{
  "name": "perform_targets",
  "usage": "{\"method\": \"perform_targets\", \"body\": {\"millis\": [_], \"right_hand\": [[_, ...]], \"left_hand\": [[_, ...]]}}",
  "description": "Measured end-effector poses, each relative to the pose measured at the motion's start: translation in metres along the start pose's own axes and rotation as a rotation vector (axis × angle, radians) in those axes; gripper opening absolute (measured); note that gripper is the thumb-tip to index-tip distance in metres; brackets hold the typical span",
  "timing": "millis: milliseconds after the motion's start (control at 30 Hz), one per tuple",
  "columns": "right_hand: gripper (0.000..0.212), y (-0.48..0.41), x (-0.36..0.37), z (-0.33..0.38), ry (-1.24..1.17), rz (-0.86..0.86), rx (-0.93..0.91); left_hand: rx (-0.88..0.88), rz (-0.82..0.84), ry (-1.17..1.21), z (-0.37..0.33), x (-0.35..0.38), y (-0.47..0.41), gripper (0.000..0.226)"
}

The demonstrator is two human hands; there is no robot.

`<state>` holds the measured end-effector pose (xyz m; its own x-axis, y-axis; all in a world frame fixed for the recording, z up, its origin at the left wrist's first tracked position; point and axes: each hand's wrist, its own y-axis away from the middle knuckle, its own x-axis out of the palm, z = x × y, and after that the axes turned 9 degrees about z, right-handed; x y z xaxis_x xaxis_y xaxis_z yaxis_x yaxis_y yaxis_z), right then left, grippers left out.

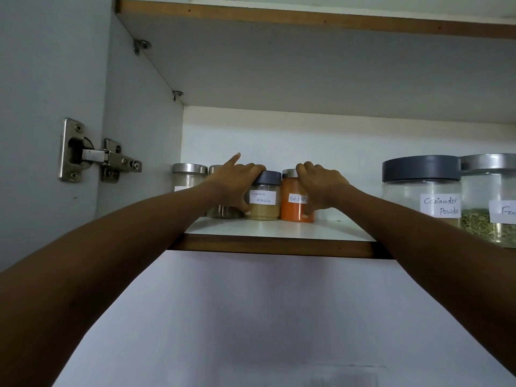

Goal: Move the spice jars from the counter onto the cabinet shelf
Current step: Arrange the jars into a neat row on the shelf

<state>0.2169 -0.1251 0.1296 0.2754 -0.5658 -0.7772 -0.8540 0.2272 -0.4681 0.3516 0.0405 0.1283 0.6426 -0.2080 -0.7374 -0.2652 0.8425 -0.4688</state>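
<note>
Head view showed both arms reaching up to the white cabinet shelf (279, 231) at mid-frame. The left hand (234, 181) clasped the grey-lidded "Garam Masala" jar of tan powder (264, 201), forefinger raised; the right hand (321, 188) gripped the orange "Red chilli" jar (293, 208) just beside it. Both jars stood on the shelf — the placing step looked nearly finished. Next would probably come releasing them gently — without nudging neighbours.
</note>
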Motion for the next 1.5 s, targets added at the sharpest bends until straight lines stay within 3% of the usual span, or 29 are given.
{"method": "perform_targets", "body": {"millis": [167,267,367,467,633,700,933,1167,1367,1500], "right_hand": [[0.114,0.004,0.001,0.002,-0.039,0.046,0.035],[0.124,0.011,-0.007,0.003,-0.042,0.04,0.06],[0.12,0.021,-0.014,0.004,-0.032,-0.035,0.102],[0.099,0.038,-0.019,0.01,0.032,-0.131,0.111],[0.027,0.083,-0.031,0.026,0.005,-0.401,0.034],[0.019,0.103,-0.034,0.029,-0.004,-0.446,0.026],[0.02,0.159,-0.04,0.017,0.026,-0.487,0.03],[0.04,0.208,-0.056,-0.035,-0.024,-0.572,0.141],[0.058,0.232,-0.055,-0.108,-0.147,-0.516,0.211],[0.082,0.238,-0.044,-0.145,-0.204,-0.403,0.142]], "left_hand": [[-0.017,0.032,-0.067,-0.001,-0.002,0.005,0.104],[-0.048,-0.001,-0.175,0.0,-0.006,0.014,0.089],[-0.06,-0.012,-0.195,-0.004,-0.014,0.023,0.074],[-0.068,-0.114,-0.011,-0.015,-0.026,0.035,0.056],[-0.134,-0.411,0.18,-0.046,-0.046,0.063,0.026],[-0.162,-0.454,0.254,-0.058,-0.053,0.077,0.024],[-0.115,-0.472,0.327,-0.086,-0.076,0.114,0.021],[-0.008,-0.431,0.354,-0.135,-0.111,0.107,0.029],[0.053,-0.406,0.38,-0.183,-0.137,0.076,0.049],[0.063,-0.345,0.343,-0.208,-0.146,0.055,0.081]]}}
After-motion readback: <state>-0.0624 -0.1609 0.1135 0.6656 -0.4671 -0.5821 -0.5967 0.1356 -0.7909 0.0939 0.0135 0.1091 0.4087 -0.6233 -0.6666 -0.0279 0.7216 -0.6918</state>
